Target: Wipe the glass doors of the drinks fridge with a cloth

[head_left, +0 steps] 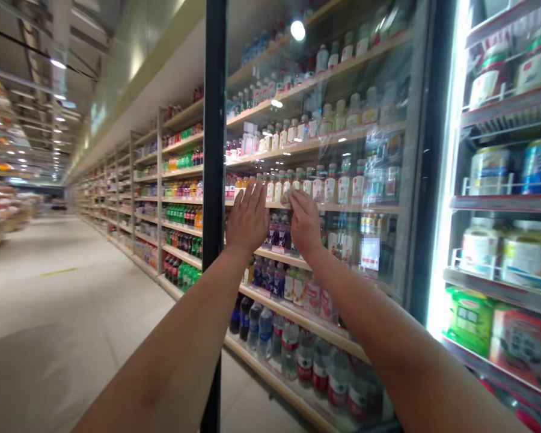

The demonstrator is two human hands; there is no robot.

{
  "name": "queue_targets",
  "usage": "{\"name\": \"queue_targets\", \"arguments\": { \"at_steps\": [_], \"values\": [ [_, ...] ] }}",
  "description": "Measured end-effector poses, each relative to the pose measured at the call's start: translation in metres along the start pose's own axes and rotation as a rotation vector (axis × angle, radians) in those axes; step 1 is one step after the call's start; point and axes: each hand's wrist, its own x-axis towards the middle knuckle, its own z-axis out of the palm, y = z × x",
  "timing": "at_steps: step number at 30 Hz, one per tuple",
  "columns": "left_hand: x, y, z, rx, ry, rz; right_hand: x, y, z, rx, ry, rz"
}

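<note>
Aisle shelves (160, 192) line my feed's left; mid-view, my left hand (247, 219) lies flat, fingers extended, against the glass door (333, 144); my right hand (305, 224) pinches a pale wad (285, 198) there; lit cooler shelves (505, 202) stand rightmost.

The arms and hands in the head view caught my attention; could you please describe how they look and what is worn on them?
The left hand and right hand are ungloved. The left forearm and right forearm are bare, with no sleeve, watch or bracelet showing. I can make out no rings.
</note>
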Motion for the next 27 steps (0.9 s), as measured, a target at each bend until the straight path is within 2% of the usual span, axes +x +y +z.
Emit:
{"name": "queue_targets", "arguments": {
  "at_steps": [4,8,10,14,16,18,22,27],
  "values": [
    [0.000,0.000,0.001,0.007,-0.008,0.005,-0.003,-0.001,-0.003,0.039,-0.126,-0.080],
    [0.000,-0.001,0.002,-0.018,-0.014,-0.007,0.012,0.002,0.001,-0.005,-0.039,0.063],
    [0.001,-0.001,0.002,-0.017,-0.017,-0.012,0.009,-0.003,0.003,-0.014,-0.023,0.091],
    [0.000,-0.001,0.001,-0.001,-0.020,-0.008,-0.006,-0.014,0.001,0.037,-0.162,-0.067],
    [0.000,-0.001,0.001,-0.012,-0.015,-0.006,-0.002,-0.013,0.000,0.044,-0.217,-0.100],
    [0.000,-0.001,0.001,-0.026,-0.005,-0.005,0.010,-0.008,0.001,0.030,-0.215,-0.050],
    [0.001,0.000,0.000,-0.039,-0.001,-0.007,0.023,-0.008,0.008,0.005,-0.116,0.080],
    [0.001,0.000,0.000,-0.038,-0.009,-0.016,0.016,-0.012,0.007,0.049,-0.197,-0.029]
  ]
}}
